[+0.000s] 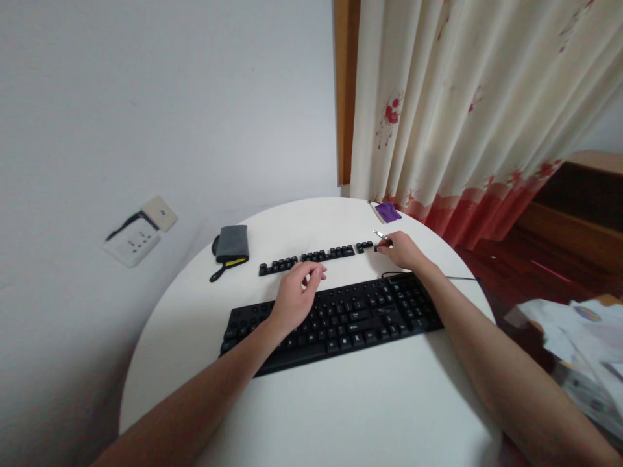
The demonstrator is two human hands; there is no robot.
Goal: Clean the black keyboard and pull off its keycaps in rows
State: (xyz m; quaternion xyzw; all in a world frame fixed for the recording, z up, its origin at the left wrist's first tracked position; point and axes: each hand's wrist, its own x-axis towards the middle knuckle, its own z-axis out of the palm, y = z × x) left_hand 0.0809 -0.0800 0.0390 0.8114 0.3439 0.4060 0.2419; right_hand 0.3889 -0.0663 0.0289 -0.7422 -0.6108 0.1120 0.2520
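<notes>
A black keyboard (357,318) lies on the white round table, with bare spots in its upper rows where keycaps are off. My left hand (298,290) hovers over its upper left part, fingers loosely curled, a gap at the thumb, nothing held. Behind the keyboard, loose black keycaps (318,255) lie in a line, and a short group of keycaps (364,246) continues it rightward. At that line's right end, my right hand (399,251) grips a small silver metal tool (380,236), its exact kind unclear. A black keycap (376,248) is at its fingertips.
A grey pouch (232,243) with a black loop sits at the table's back left. A purple packet (388,212) lies near the far edge. The keyboard's cable (462,278) runs off right. A wall, curtain (438,110) and papers (579,331) surround the table (370,402).
</notes>
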